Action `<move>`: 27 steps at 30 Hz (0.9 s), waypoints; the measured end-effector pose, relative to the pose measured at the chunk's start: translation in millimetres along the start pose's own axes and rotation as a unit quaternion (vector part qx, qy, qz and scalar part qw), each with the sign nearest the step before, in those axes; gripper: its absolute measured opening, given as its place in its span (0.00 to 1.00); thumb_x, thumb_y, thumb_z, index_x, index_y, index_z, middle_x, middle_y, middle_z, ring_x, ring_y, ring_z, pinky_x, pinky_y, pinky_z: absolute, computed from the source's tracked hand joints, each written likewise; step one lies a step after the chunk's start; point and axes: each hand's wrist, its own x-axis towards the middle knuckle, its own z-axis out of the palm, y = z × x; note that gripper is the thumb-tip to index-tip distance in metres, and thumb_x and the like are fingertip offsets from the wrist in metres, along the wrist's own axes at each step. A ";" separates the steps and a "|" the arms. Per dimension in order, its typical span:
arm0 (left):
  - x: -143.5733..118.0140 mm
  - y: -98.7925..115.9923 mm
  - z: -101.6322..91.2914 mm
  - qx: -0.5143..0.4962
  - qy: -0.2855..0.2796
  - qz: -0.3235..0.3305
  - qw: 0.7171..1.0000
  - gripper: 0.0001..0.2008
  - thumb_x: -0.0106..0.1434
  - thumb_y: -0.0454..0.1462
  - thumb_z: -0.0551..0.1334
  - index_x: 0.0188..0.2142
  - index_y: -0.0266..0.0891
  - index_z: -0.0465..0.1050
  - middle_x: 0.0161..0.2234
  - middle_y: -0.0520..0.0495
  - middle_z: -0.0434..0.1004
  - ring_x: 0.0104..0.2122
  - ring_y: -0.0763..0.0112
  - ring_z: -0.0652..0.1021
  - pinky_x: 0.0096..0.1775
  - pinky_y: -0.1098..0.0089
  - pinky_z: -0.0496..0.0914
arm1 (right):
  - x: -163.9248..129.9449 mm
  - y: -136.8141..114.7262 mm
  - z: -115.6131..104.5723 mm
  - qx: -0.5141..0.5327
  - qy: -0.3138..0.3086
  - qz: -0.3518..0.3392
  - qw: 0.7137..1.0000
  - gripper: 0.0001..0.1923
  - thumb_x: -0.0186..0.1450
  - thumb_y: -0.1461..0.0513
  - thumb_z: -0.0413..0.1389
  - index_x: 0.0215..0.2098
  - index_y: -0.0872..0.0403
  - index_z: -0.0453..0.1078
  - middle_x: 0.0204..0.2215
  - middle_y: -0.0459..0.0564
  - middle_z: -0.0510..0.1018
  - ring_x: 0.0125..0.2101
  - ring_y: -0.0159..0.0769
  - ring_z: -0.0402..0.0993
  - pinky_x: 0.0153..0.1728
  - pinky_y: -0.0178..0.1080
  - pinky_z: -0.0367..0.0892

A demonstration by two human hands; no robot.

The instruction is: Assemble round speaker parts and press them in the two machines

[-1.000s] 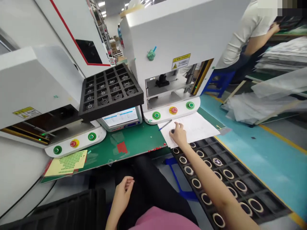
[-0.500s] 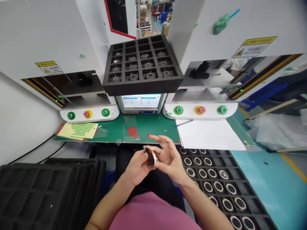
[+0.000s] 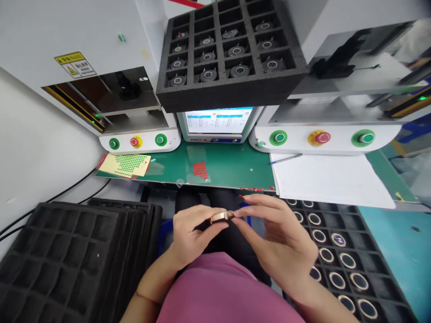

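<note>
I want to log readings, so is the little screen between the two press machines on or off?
On. The screen glows white and shows rows of coloured text in two columns; the text itself is too small to read.

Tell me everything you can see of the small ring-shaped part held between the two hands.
The ring-shaped part is small and round with a copper-coloured, metallic-looking rim, seen nearly edge-on and lying roughly flat. The left hand and right hand pinch it between them at the fingertips, above the lap, just in front of the green bench's edge. Its face is hidden.
</note>
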 end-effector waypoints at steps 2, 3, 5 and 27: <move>1.2 1.0 -3.4 0.017 -0.015 0.026 0.999 0.05 0.62 0.35 0.67 0.38 0.37 0.79 0.31 0.47 0.84 0.29 0.72 0.82 0.33 0.75 0.75 | 1.5 -1.0 -3.9 -0.028 -0.018 -0.024 0.999 0.16 0.60 0.73 0.62 0.41 0.48 0.74 0.39 0.49 0.78 0.42 0.39 0.77 0.42 0.42 0.77; 1.9 1.3 -4.7 0.024 -0.020 0.038 0.999 0.05 0.62 0.35 0.67 0.39 0.37 0.79 0.31 0.47 0.84 0.29 0.72 0.82 0.33 0.75 0.75 | 2.8 -1.1 -5.8 -0.035 -0.027 -0.033 0.998 0.16 0.60 0.73 0.62 0.41 0.48 0.74 0.39 0.49 0.77 0.42 0.39 0.77 0.41 0.42 0.77; 3.6 1.7 -7.1 0.031 -0.027 0.055 0.998 0.06 0.62 0.34 0.67 0.39 0.36 0.79 0.31 0.47 0.84 0.30 0.72 0.82 0.34 0.76 0.75 | 6.3 -0.5 -9.5 -0.040 -0.046 -0.044 0.997 0.17 0.61 0.73 0.61 0.42 0.47 0.73 0.41 0.51 0.77 0.43 0.40 0.77 0.41 0.43 0.78; 3.3 1.5 -3.3 0.007 -0.076 0.042 0.996 0.08 0.61 0.34 0.68 0.41 0.38 0.79 0.33 0.46 0.84 0.31 0.71 0.82 0.35 0.75 0.76 | 4.8 13.0 -27.0 0.014 -0.103 -0.041 0.994 0.27 0.61 0.73 0.61 0.55 0.47 0.67 0.50 0.54 0.73 0.44 0.39 0.78 0.45 0.44 0.78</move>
